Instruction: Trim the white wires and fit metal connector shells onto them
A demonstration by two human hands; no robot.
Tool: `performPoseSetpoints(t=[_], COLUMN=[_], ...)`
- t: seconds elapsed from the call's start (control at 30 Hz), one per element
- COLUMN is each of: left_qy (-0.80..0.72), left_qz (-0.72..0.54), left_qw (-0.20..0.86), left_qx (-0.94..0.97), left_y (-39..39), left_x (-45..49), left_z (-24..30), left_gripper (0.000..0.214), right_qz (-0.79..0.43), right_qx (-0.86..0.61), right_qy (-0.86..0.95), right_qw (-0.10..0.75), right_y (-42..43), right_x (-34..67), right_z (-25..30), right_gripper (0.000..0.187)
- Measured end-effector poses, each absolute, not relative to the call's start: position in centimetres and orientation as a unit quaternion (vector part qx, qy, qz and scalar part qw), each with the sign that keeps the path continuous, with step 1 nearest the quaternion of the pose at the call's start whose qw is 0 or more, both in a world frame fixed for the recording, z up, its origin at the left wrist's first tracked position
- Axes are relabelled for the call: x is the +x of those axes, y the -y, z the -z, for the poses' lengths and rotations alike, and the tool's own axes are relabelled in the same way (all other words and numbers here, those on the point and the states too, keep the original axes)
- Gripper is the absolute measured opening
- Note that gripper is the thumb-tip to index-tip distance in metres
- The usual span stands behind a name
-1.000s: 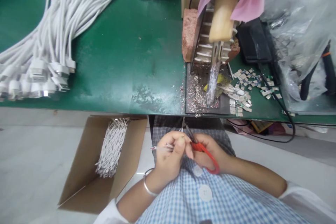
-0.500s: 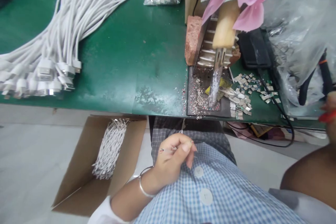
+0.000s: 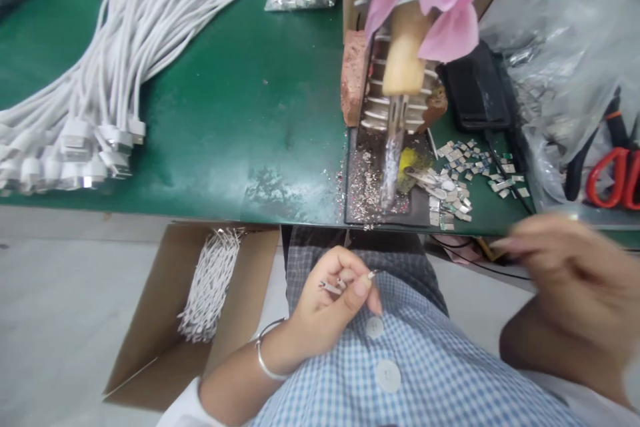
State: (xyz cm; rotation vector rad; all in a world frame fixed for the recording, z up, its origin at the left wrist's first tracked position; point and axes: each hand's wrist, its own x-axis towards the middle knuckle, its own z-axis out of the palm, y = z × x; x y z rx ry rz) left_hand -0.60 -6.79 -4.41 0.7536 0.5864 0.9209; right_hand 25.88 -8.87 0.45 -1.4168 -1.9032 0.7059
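White cable [image 3: 330, 287] is pinched in your curled left hand [image 3: 327, 313], over your lap [image 3: 413, 263]; your right hand [image 3: 575, 273], near the scissors [image 3: 623, 170], is too blurred to tell its opening or hold

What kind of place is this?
Probably a small cable-assembly or soldering workstation. Signs: a bundle of white cables with USB-style plugs, what looks like a wooden-handled soldering iron, and small loose metal connector pieces scattered on the green bench.
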Motion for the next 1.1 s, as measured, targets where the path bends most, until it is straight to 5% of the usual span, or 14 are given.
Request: performPoseSetpoints(t=[0.33, 0.73, 1.1], left_qy=[-0.333, -0.289, -0.373], left_qz=[-0.365, -0.366, -0.399], left_qw=[0.786, 0.784, 0.654], left_qx=[0.37, 0.41, 0.523], left_y=[6.9, 7.2, 6.9], left_x=[-0.8, -0.8, -1.0], left_z=[3.5, 4.0, 3.6], left_gripper=[0.012, 0.008, 0.006], right_qz=[-0.434, -0.408, -0.557], right_qx=[-0.402, -0.376, -0.366], right_qy=[0.699, 0.654, 0.497], right_qw=[0.401, 0.514, 0.556], right_y=[5.6, 6.0, 7.3], right_x=[17.6, 15.8, 16.0], right_z=[1.9, 2.7, 4.5], right_gripper=[0.005, 0.015, 0.016])
